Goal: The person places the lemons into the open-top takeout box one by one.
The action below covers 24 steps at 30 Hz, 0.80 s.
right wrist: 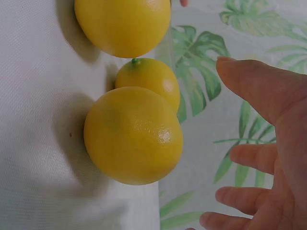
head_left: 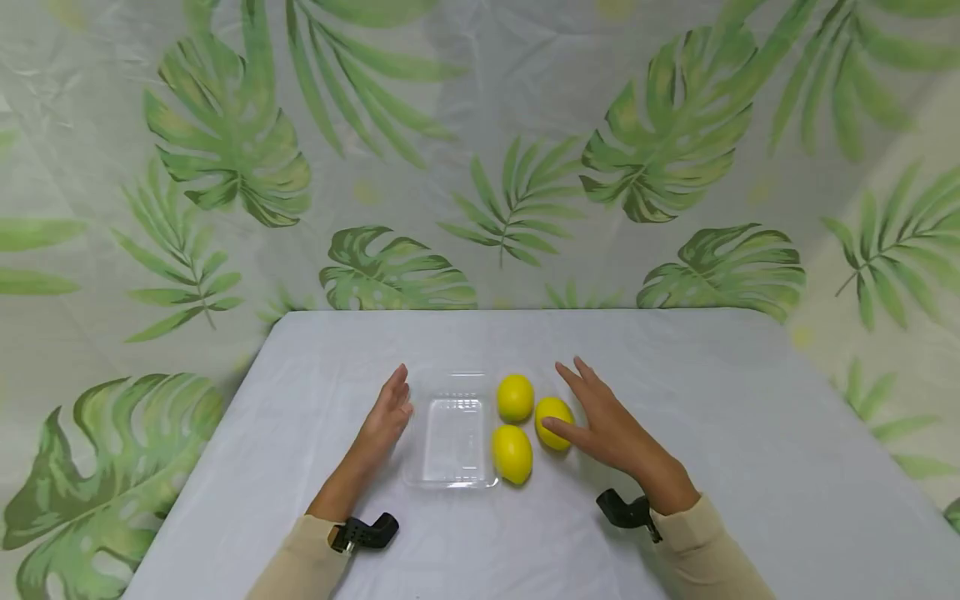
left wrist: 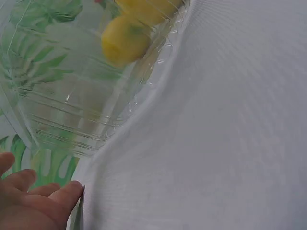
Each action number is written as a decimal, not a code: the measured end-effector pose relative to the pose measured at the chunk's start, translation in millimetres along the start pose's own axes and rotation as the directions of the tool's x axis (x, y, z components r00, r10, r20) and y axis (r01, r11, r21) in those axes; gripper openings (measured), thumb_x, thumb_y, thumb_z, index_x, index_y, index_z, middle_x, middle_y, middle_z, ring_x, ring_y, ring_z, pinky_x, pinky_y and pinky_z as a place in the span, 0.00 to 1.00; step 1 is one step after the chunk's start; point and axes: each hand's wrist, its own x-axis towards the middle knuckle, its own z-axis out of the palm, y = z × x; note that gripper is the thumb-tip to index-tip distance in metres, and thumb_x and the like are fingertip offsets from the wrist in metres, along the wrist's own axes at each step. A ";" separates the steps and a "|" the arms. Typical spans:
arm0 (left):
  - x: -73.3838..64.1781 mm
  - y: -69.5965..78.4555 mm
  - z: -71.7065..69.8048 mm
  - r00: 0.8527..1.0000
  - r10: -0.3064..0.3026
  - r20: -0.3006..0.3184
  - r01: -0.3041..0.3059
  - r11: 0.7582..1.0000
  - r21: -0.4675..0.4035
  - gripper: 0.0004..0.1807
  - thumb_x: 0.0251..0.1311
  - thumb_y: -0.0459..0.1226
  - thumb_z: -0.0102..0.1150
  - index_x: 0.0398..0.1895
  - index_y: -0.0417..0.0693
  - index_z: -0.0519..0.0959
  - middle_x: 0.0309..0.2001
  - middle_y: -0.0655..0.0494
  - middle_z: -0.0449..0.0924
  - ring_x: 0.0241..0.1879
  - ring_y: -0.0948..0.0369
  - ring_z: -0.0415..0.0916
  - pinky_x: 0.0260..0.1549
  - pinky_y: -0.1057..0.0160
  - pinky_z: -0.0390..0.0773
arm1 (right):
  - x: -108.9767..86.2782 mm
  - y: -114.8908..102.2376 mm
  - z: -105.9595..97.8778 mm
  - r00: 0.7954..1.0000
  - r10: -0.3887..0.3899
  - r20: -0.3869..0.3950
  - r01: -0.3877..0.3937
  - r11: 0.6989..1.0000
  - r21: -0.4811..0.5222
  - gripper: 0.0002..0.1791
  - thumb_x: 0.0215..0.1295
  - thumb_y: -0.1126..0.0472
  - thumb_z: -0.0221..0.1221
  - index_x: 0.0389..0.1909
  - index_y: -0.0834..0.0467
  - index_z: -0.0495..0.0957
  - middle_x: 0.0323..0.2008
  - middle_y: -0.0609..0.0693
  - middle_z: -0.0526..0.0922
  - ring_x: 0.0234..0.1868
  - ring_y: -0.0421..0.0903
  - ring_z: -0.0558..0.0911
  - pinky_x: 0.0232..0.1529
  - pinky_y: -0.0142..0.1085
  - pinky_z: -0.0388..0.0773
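A clear plastic box (head_left: 459, 477) stands on the table between the two hands. Three yellow lemons lie in a cluster along its right side: a far lemon (head_left: 515, 397), a near lemon (head_left: 512, 455) and a right lemon (head_left: 554, 433). My left hand (head_left: 386, 417) is beside the box's left wall, fingers extended and holding nothing. My right hand (head_left: 607, 425) spreads its fingers and thumb at the right lemon, and the thumb overlaps that fruit in the head view. In the right wrist view a gap shows between the thumb and the closest lemon (right wrist: 134, 136).
A white cloth covers the table (head_left: 720, 392). Behind it hangs a pale curtain (head_left: 525, 108) printed with green leaves. Each wrist carries a black camera, the left camera (head_left: 365, 532) and the right camera (head_left: 626, 510), near the beige sleeves.
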 end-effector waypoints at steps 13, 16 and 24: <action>-9.6 -1.0 6.3 0.998 -0.057 0.022 0.053 0.986 0.157 0.38 0.65 0.35 0.46 0.70 0.45 0.37 0.71 0.50 0.34 0.69 0.55 0.34 0.64 0.52 0.45 | -2.9 9.8 9.8 0.997 0.009 0.070 -0.017 0.995 0.102 0.47 0.51 0.39 0.59 0.69 0.47 0.50 0.69 0.56 0.47 0.67 0.56 0.52 0.60 0.59 0.54; -9.4 -0.4 7.3 0.999 -0.044 0.022 0.039 0.982 0.183 0.38 0.65 0.37 0.46 0.71 0.45 0.38 0.71 0.50 0.35 0.69 0.54 0.34 0.63 0.50 0.44 | -2.1 12.2 12.0 0.997 -0.003 0.080 -0.005 0.994 0.105 0.46 0.52 0.39 0.59 0.69 0.47 0.50 0.69 0.56 0.48 0.67 0.56 0.53 0.60 0.59 0.55; -6.7 5.5 10.1 0.998 -0.053 0.037 0.042 0.963 0.267 0.37 0.65 0.38 0.47 0.70 0.45 0.39 0.71 0.48 0.36 0.69 0.54 0.35 0.63 0.52 0.46 | -0.1 14.1 12.6 0.993 0.004 0.117 -0.018 0.993 0.117 0.46 0.51 0.39 0.59 0.69 0.46 0.50 0.69 0.55 0.48 0.67 0.54 0.53 0.61 0.56 0.55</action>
